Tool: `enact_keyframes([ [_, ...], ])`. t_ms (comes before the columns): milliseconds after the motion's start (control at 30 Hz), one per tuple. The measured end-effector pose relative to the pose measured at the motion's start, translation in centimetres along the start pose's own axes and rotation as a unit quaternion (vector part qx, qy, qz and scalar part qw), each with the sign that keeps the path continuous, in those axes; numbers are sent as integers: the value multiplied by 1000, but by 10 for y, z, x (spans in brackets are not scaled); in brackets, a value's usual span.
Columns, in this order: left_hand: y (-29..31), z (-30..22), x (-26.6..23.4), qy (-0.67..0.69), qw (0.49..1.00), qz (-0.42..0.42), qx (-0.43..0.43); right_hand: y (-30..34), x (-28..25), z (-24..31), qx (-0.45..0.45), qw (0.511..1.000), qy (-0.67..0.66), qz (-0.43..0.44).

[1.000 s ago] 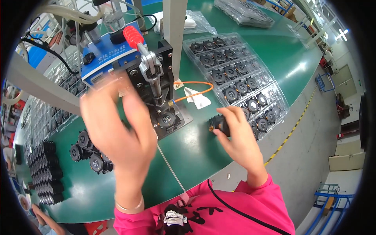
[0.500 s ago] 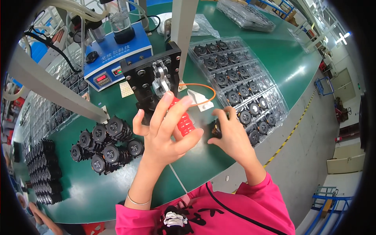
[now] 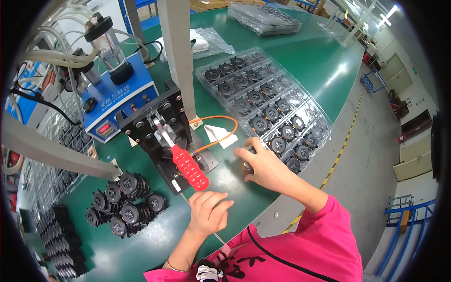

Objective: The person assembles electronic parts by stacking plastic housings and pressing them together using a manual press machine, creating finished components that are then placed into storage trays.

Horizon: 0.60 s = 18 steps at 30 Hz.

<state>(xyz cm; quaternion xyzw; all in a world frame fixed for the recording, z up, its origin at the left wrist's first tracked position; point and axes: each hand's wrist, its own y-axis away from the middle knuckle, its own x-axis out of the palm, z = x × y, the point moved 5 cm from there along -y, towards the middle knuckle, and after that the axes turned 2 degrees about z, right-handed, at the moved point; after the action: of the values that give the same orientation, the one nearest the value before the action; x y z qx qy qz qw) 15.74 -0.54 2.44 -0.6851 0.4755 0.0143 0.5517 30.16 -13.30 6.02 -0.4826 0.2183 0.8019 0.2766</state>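
Note:
My left hand (image 3: 207, 214) is just below the tip of a red ribbed handle (image 3: 190, 168), apart from it. Its fingers are loosely bent and spread, with nothing visible in them. The handle belongs to a metal toggle clamp on a black fixture (image 3: 152, 127), and slants down toward me. Right of the fixture, my right hand (image 3: 268, 165) curls its fingers and thumb round a round black part (image 3: 247, 166), low over the table; most of that part is hidden by the hand.
A clear tray (image 3: 221, 101) of round black parts lies behind my right hand. Stacks of similar parts (image 3: 130, 214) stand on the green table at left. Beyond are a blue tester (image 3: 120, 101), a grey post (image 3: 176, 61), an orange tube (image 3: 235, 123) and white paper (image 3: 220, 137).
My left hand has come off the red handle and drawn back toward me. My right hand stays near the tray with the black part. The whole view has shifted.

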Motion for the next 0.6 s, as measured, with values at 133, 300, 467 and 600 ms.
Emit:
enact_keyframes([
  [133,-5,4,6,52,996,67,-15,2,0,-7,-52,999,4,13],
  [300,-9,8,8,86,991,98,-25,1,1,-12,-63,998,8,19],
  [467,-10,13,2,86,991,88,-48,-30,-62,-23,-80,989,-65,-107],
  [600,-12,11,3,110,990,79,-41,-125,-139,-94,-50,967,60,-241],
])
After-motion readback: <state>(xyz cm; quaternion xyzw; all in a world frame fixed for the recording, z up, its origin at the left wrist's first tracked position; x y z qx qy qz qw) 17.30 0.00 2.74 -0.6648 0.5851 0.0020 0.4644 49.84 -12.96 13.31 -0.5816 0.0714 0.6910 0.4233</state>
